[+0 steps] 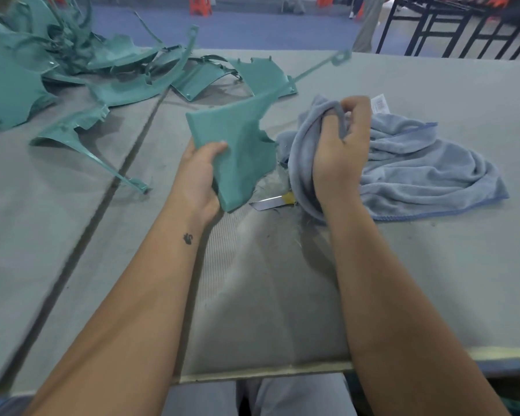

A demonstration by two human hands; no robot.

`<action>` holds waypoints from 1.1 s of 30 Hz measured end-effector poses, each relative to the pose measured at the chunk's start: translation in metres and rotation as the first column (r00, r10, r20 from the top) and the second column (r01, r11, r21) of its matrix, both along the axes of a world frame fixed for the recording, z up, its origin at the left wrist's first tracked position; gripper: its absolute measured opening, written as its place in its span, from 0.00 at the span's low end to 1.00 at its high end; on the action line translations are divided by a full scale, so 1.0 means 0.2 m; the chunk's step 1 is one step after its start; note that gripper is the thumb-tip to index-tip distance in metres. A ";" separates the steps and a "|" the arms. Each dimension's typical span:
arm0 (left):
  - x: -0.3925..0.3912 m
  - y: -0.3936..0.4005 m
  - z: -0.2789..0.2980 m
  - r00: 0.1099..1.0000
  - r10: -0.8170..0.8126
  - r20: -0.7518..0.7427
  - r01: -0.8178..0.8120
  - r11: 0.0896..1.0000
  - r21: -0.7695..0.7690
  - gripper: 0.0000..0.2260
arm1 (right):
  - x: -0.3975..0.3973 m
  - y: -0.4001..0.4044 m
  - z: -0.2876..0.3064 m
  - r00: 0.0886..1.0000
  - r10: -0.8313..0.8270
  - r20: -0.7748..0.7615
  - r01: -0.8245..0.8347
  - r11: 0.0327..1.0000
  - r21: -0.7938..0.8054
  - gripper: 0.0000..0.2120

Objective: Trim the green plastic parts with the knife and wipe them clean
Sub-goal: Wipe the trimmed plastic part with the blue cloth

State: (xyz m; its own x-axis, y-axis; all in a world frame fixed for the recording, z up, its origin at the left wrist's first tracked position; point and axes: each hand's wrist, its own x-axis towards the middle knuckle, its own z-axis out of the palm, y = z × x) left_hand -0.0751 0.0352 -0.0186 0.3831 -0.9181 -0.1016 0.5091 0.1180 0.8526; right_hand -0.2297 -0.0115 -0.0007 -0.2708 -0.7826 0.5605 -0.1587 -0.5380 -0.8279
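My left hand point(199, 172) grips a green plastic part point(237, 145) by its lower left edge, thumb on its face, holding it tilted above the table. A long thin arm of the part reaches up and right to a ring end point(339, 57). My right hand point(341, 154) grips a bunched fold of the blue-grey cloth point(418, 172), lifted just right of the part; the rest of the cloth lies spread on the table. The knife point(272, 202) lies flat between my hands, blade pointing left, its yellow handle partly hidden under the cloth.
A heap of green plastic parts point(72, 61) fills the far left of the grey table point(433, 280). One loose part point(72, 136) with a long thin leg lies left of my left hand. A seam point(108, 187) runs through the table. Black metal frames point(451, 28) stand beyond the far edge.
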 end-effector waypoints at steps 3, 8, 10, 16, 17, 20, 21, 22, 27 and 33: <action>-0.04 0.00 -0.01 0.982 -0.008 0.189 0.016 0.999 -0.038 0.17 | 0.04 -0.01 -0.02 0.990 0.020 -0.141 -0.012 0.998 0.058 0.03; -0.08 0.01 0.00 0.951 -0.090 0.296 0.117 0.990 -0.076 0.22 | 0.11 -0.06 -0.03 0.953 -0.102 -0.286 0.109 0.994 0.009 0.06; -0.11 0.01 0.00 0.928 -0.136 0.346 0.171 0.983 -0.072 0.22 | 0.13 -0.09 -0.04 0.943 -0.099 -0.319 0.107 0.994 0.009 0.07; -0.12 0.01 0.00 0.919 -0.161 0.360 0.197 0.978 -0.065 0.23 | 0.16 -0.09 -0.08 0.850 -0.007 -0.526 0.025 0.999 0.027 0.09; -0.11 0.01 0.00 0.929 -0.154 0.336 0.190 0.979 -0.076 0.24 | 0.17 -0.08 -0.08 0.822 0.010 -0.569 0.007 1.000 0.027 0.09; -0.10 0.02 0.00 0.946 -0.155 0.284 0.183 0.980 -0.075 0.24 | 0.18 -0.05 -0.08 0.780 0.060 -0.623 -0.029 0.998 0.059 0.10; -0.10 0.02 0.00 0.945 -0.160 0.285 0.187 0.980 -0.068 0.24 | 0.18 -0.06 -0.07 0.769 0.059 -0.636 -0.022 0.998 0.067 0.10; -0.10 0.02 0.00 0.940 -0.166 0.297 0.191 0.980 -0.058 0.23 | 0.17 -0.07 -0.07 0.769 0.044 -0.637 0.004 0.997 0.073 0.10; -0.10 0.02 0.01 0.911 -0.205 0.357 0.220 0.976 0.001 0.18 | 0.10 -0.20 0.05 0.889 -0.086 -0.449 0.208 0.951 0.229 0.11; -0.08 0.00 -0.02 0.921 -0.199 0.334 0.220 0.975 -0.026 0.18 | 0.19 -0.16 0.09 0.913 -0.079 -0.400 0.177 0.960 0.215 0.08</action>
